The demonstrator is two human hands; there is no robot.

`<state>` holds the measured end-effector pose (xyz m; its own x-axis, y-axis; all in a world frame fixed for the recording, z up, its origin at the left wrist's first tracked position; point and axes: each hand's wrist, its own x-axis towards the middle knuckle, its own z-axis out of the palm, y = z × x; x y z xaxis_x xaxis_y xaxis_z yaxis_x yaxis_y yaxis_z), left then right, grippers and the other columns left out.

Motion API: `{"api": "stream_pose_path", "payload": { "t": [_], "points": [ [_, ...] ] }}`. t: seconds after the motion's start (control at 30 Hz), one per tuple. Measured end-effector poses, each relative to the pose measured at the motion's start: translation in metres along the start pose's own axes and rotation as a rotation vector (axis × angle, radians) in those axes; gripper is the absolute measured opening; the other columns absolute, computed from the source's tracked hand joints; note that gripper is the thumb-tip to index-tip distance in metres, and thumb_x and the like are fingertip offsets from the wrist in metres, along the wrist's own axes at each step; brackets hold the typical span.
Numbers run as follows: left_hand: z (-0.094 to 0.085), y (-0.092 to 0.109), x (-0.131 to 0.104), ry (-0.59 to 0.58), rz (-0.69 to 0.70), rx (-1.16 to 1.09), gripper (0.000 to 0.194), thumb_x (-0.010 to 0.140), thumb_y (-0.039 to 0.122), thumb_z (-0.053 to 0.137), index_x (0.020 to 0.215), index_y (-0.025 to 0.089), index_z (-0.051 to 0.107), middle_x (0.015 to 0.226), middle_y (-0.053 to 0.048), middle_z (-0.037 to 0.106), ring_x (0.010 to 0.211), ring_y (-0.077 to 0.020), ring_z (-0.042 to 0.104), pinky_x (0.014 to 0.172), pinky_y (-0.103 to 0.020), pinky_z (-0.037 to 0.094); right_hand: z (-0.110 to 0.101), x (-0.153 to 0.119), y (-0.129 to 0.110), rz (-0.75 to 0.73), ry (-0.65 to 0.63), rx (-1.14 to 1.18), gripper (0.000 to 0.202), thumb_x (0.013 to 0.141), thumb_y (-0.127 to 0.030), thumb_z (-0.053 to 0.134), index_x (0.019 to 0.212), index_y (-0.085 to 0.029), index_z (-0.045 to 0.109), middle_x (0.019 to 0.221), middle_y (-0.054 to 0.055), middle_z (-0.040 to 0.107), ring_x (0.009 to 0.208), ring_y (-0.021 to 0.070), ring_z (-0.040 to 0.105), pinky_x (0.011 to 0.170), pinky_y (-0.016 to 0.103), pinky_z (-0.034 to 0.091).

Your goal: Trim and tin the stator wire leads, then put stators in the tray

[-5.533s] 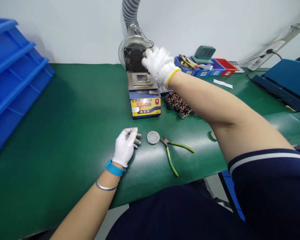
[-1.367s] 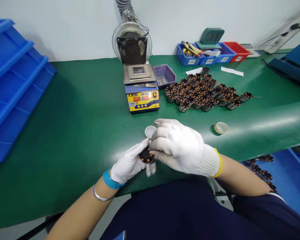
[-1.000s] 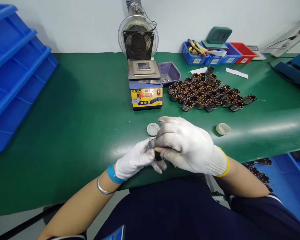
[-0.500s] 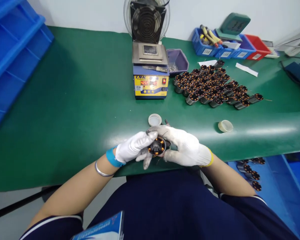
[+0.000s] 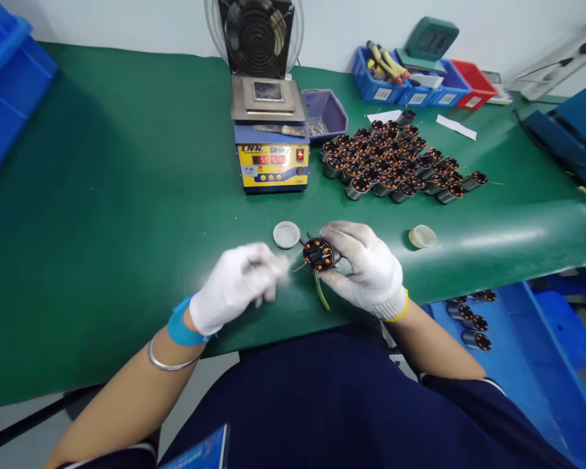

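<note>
Hands (image 5: 239, 283) (image 5: 368, 270) apart (left blurred).

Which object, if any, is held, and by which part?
The white-gloved right grip holds a black-topped, copper-wound metal cylinder by its side wall. Whether the blurred left grip holds anything is unclear.

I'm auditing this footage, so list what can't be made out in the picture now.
All in the head view:
Left hand: its grip is blurred; whether it holds anything is unclear.
Green-handled tool: mostly hidden by the held coil and right hand.
Badge: cut off by the bottom edge.
Clock: digits too small to read surely.
</note>
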<state>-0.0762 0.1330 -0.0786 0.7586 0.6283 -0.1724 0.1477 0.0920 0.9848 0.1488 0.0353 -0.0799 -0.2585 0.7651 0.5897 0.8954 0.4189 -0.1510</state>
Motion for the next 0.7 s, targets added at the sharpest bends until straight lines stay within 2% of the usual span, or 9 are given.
{"api": "stream_pose_path", "payload": {
  "t": [0.03, 0.07, 0.2, 0.33, 0.43, 0.5, 0.6, 0.67, 0.7],
  "points": [
    [0.003, -0.003, 0.003, 0.148, 0.077, -0.024, 0.047, 0.076, 0.065, 0.073, 0.073, 0.020, 0.058, 0.057, -0.001, 0.064, 0.041, -0.0095, 0.050, 0.037, -0.019, 0.035, 0.001, 0.000, -0.002, -0.003, 0.003, -0.006, 0.049, 0.090, -0.023, 0.065, 0.137, -0.016, 0.054, 0.122, 0.015, 0.067, 0.111, 0.0269, 0.068, 0.090, 0.040, 0.064],
    [0.008, -0.006, 0.006, 0.206, 0.106, -0.040, 0.051, 0.075, 0.068, 0.074, 0.077, 0.020, 0.059, 0.064, -0.002, 0.068, 0.043, -0.0099, 0.053, 0.037, -0.019, 0.035, 0.003, 0.000, -0.004, -0.014, 0.013, -0.009, 0.050, 0.090, -0.023, 0.065, 0.137, -0.015, 0.054, 0.121, 0.015, 0.067, 0.110, 0.0270, 0.068, 0.089, 0.039, 0.064],
    [0.021, -0.013, 0.009, -0.022, -0.077, -0.120, 0.048, 0.079, 0.065, 0.072, 0.075, 0.019, 0.059, 0.061, -0.004, 0.068, 0.038, -0.0103, 0.053, 0.036, -0.020, 0.038, 0.014, -0.001, -0.008, -0.021, 0.060, -0.029, 0.056, 0.089, -0.024, 0.067, 0.142, -0.016, 0.050, 0.116, 0.015, 0.066, 0.107, 0.0280, 0.066, 0.086, 0.042, 0.063],
    [0.006, -0.007, 0.000, -0.164, -0.168, -0.261, 0.046, 0.074, 0.058, 0.079, 0.060, 0.020, 0.056, 0.044, -0.004, 0.059, 0.029, -0.0132, 0.046, 0.029, -0.022, 0.031, 0.019, -0.005, 0.000, 0.093, 0.088, -0.092, 0.059, 0.087, -0.030, 0.067, 0.142, -0.021, 0.049, 0.118, 0.014, 0.062, 0.107, 0.0307, 0.065, 0.086, 0.048, 0.062],
    [-0.010, -0.006, 0.003, 0.058, -0.051, -0.355, 0.049, 0.074, 0.061, 0.077, 0.056, 0.021, 0.054, 0.037, -0.001, 0.052, 0.025, -0.0127, 0.041, 0.027, -0.021, 0.026, 0.018, -0.003, 0.008, 0.125, 0.124, -0.098, 0.057, 0.084, -0.033, 0.070, 0.137, -0.021, 0.052, 0.127, 0.015, 0.058, 0.118, 0.0329, 0.061, 0.095, 0.051, 0.059],
    [-0.010, -0.010, 0.010, 0.233, 0.008, -0.337, 0.052, 0.078, 0.069, 0.071, 0.067, 0.019, 0.061, 0.047, -0.004, 0.061, 0.030, -0.0127, 0.048, 0.028, -0.020, 0.029, 0.019, 0.000, 0.011, 0.114, 0.133, -0.080, 0.055, 0.083, -0.035, 0.072, 0.133, -0.020, 0.053, 0.133, 0.017, 0.055, 0.124, 0.0339, 0.058, 0.100, 0.052, 0.057],
    [0.003, -0.019, 0.019, 0.168, -0.038, -0.230, 0.060, 0.079, 0.076, 0.068, 0.084, 0.016, 0.066, 0.064, -0.009, 0.071, 0.040, -0.0137, 0.059, 0.031, -0.018, 0.033, 0.025, 0.006, 0.009, 0.149, 0.060, -0.045, 0.052, 0.083, -0.036, 0.070, 0.130, -0.020, 0.052, 0.139, 0.018, 0.054, 0.127, 0.0342, 0.058, 0.102, 0.051, 0.056],
    [0.012, -0.022, 0.023, 0.082, -0.078, -0.195, 0.056, 0.078, 0.071, 0.072, 0.081, 0.016, 0.064, 0.061, -0.007, 0.070, 0.038, -0.0122, 0.057, 0.031, -0.018, 0.033, 0.031, 0.009, 0.007, 0.198, -0.026, -0.022, 0.050, 0.082, -0.035, 0.068, 0.128, -0.020, 0.053, 0.138, 0.018, 0.057, 0.123, 0.0330, 0.061, 0.098, 0.048, 0.058],
    [0.013, -0.023, 0.024, 0.102, -0.079, -0.198, 0.052, 0.079, 0.067, 0.074, 0.078, 0.016, 0.062, 0.058, -0.005, 0.068, 0.036, -0.0112, 0.055, 0.031, -0.018, 0.033, 0.033, 0.010, 0.006, 0.217, -0.053, -0.018, 0.050, 0.081, -0.034, 0.068, 0.127, -0.020, 0.054, 0.135, 0.017, 0.059, 0.119, 0.0317, 0.064, 0.095, 0.046, 0.059]
  ]
}}
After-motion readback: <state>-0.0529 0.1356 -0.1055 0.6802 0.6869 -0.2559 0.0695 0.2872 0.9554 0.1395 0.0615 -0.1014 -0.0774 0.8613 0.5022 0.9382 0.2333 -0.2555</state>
